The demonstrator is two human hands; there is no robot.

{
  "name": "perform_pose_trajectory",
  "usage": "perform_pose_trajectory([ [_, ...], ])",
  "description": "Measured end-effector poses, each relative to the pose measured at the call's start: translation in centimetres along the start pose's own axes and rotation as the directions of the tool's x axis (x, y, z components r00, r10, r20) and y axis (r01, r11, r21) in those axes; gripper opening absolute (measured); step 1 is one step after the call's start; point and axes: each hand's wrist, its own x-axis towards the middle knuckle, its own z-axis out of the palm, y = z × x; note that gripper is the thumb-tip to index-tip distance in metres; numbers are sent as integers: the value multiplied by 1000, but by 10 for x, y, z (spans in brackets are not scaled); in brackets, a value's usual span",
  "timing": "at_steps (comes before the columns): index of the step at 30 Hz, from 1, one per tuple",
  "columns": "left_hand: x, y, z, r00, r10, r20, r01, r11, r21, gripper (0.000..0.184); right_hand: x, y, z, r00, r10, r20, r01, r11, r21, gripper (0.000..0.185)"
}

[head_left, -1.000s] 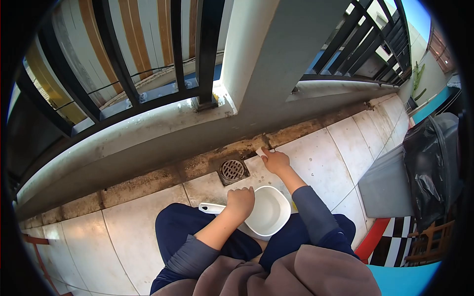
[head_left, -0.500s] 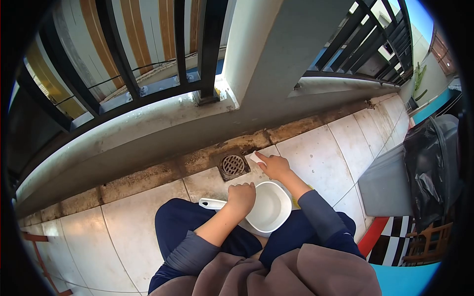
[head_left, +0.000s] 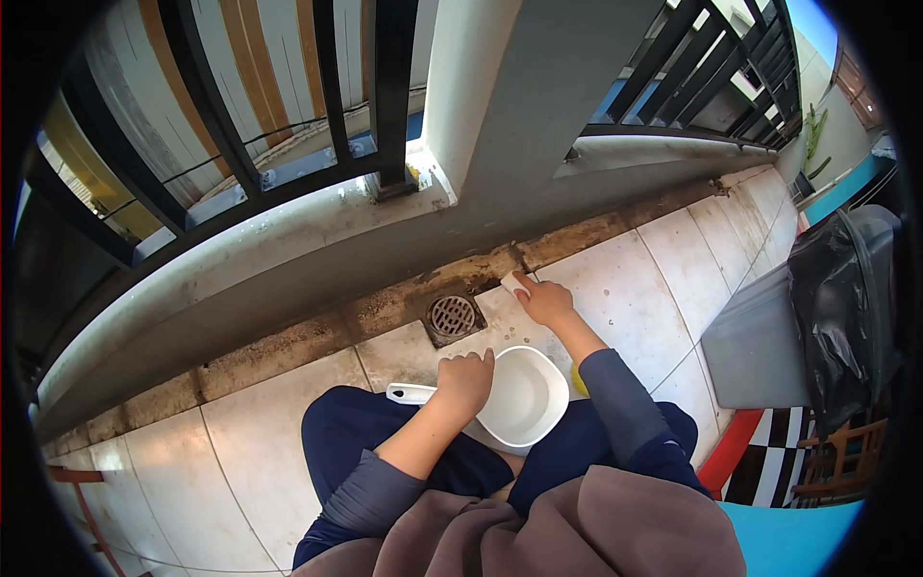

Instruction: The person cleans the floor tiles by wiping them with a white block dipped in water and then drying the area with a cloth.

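Handle (head_left: 411, 392) sticks out left of our left hand (head_left: 465, 380); drain grate (head_left: 452, 314) beyond that grip. Left fingers curled beside the white pan (head_left: 524, 396); can't tell if they grip it. Pan looks light, rigid, maybe slick if wet: we'd take the handle. White pad (head_left: 515, 282) is pinched under our right hand's (head_left: 547, 302) fingertips, over floor tile; likely light, softish, best held at its near end. Yellow thing (head_left: 578, 379) nearer us than that grip.

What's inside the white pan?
The white pan shows pale inner walls and base, with no solid object visible; clear water can't be ruled out. The left hand hides part of its handle-side edge.
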Motion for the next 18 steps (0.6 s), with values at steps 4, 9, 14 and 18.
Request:
perform_pose_trajectory([
  [4, 5, 1, -1, 1000, 0, 20, 0, 1000, 9, 45, 11, -18, 0, 999, -2, 35, 4, 998, -61, 46],
  [9, 2, -1, -4, 1000, 12, 23, -12, 1000, 0, 43, -2, -38, 0, 987, -135, 85, 136, 991, -5, 45],
  [14, 2, -1, -3, 1000, 7, 20, -7, 1000, -13, 43, 12, -16, 2, 996, 77, 55, -75, 997, -30, 46],
  [18, 11, 2, -2, 999, 1, 54, -2, 1000, 9, 45, -4, -50, 6, 986, -158, 50, 161, 985, -64, 46],
])
